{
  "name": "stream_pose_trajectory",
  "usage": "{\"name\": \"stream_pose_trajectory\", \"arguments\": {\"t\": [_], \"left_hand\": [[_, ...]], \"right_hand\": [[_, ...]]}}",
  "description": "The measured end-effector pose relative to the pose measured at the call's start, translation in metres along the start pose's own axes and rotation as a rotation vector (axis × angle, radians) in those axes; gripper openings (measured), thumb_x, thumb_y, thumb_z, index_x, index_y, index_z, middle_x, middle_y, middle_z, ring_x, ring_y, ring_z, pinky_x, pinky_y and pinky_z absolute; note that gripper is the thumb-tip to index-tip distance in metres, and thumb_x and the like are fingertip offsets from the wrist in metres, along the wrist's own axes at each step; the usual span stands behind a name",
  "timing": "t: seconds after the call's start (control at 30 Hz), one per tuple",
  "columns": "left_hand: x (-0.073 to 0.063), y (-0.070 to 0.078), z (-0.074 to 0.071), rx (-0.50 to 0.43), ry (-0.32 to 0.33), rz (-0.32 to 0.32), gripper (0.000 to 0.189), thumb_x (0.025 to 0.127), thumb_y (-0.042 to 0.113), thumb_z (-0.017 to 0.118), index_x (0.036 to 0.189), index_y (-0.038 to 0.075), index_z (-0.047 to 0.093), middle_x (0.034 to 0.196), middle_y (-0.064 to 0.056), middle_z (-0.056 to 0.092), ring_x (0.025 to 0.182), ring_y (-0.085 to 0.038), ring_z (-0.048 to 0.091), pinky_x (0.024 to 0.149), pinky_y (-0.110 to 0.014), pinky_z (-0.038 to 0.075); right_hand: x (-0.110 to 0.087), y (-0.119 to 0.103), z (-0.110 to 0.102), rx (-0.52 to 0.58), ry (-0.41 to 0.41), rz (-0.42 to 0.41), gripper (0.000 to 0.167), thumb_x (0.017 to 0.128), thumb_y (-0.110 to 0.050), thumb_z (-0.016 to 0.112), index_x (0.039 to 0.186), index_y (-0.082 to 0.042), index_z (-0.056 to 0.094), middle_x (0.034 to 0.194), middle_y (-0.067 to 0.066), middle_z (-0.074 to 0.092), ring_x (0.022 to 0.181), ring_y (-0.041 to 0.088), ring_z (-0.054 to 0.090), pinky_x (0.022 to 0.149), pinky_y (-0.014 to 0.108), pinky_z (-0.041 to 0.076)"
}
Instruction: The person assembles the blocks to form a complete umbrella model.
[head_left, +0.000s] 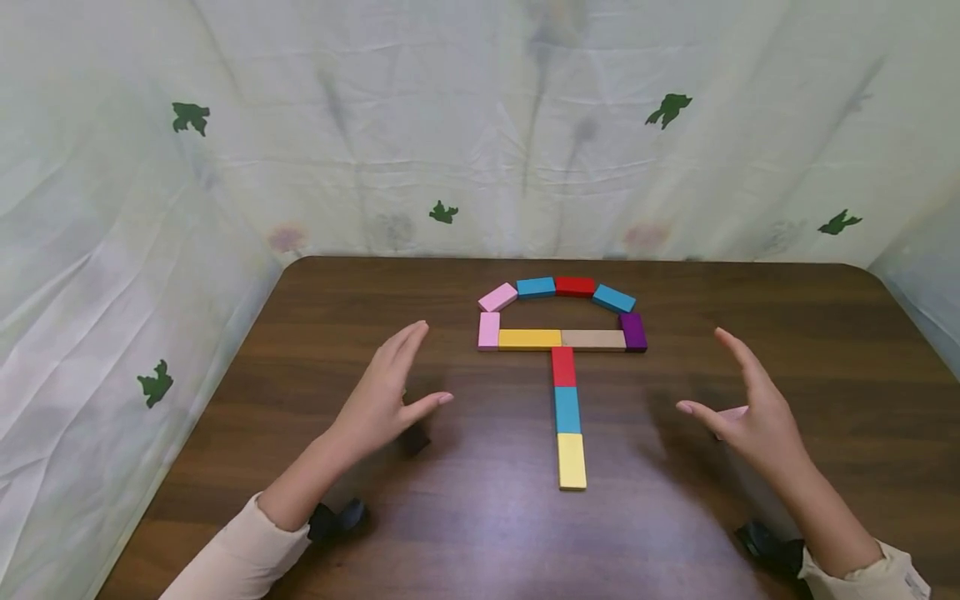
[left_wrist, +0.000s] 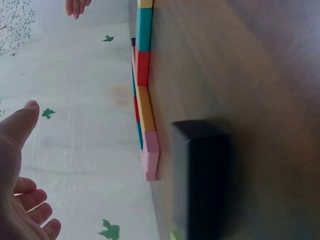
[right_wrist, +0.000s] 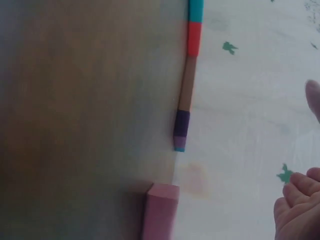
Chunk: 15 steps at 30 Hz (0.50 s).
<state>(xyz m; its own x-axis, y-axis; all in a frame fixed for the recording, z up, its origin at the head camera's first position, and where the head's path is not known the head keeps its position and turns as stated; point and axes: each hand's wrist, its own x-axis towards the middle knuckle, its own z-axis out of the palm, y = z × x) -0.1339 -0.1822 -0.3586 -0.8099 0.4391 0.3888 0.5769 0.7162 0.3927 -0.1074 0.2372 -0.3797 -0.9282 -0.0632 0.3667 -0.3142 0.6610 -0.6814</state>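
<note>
Flat coloured blocks lie end to end on the table in an umbrella-like outline. Its top curves through pink [head_left: 498, 297], blue [head_left: 536, 287], red [head_left: 575, 287] and blue [head_left: 614, 298] blocks, with a pink block [head_left: 489, 331] and a purple block [head_left: 633, 332] at the sides. A yellow block [head_left: 529, 339] and a tan block [head_left: 593, 339] close it below. From their join a stem of red [head_left: 563, 367], blue [head_left: 567, 409] and yellow [head_left: 572, 461] blocks runs nearer. My left hand [head_left: 384, 392] and right hand [head_left: 761, 421] hover on either side, fingers extended, holding nothing.
A black block [left_wrist: 202, 175] lies beneath the left hand, a green bit [left_wrist: 175, 235] beside it. Partly hidden under the right hand is another pink block [right_wrist: 161, 212]. Dark straps sit at both wrists. A pale curtain [head_left: 480, 125] with green cut-outs hangs behind the brown table [head_left: 465, 533].
</note>
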Motion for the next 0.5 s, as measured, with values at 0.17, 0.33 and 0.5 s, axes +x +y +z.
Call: {"name": "stream_pose_trajectory", "arguments": {"t": [0.17,0.33,0.5], "left_hand": [[-0.018,-0.003,0.006,-0.042,0.012,-0.041,0.09,0.072,0.03,0.076,0.14,0.0,0.024,0.139,-0.015,0.029,0.127,-0.03,0.026,0.098,-0.048,0.026],[-0.036,-0.007,0.013,-0.077,0.011,-0.126,0.093,0.07,0.03,0.077,0.14,0.001,0.024,0.139,-0.016,0.028,0.126,-0.033,0.026,0.096,-0.051,0.027],[-0.048,-0.011,0.016,-0.103,-0.013,-0.202,0.097,0.068,0.035,0.078,0.141,0.004,0.022,0.14,-0.015,0.026,0.126,-0.033,0.024,0.096,-0.053,0.027]], "right_hand": [[-0.013,0.006,-0.004,0.031,0.044,-0.002,0.101,0.059,-0.001,0.082,0.142,-0.022,0.028,0.138,0.005,0.036,0.095,-0.003,0.053,0.087,0.006,0.026],[-0.023,0.013,-0.005,0.039,0.069,-0.002,0.103,0.056,0.003,0.082,0.141,-0.022,0.03,0.137,0.006,0.038,0.124,0.004,0.03,0.091,0.007,0.021],[-0.031,0.019,-0.006,0.023,0.077,0.054,0.099,0.059,-0.001,0.082,0.141,-0.018,0.029,0.136,0.012,0.037,0.125,0.024,0.033,0.091,0.006,0.02]]}}
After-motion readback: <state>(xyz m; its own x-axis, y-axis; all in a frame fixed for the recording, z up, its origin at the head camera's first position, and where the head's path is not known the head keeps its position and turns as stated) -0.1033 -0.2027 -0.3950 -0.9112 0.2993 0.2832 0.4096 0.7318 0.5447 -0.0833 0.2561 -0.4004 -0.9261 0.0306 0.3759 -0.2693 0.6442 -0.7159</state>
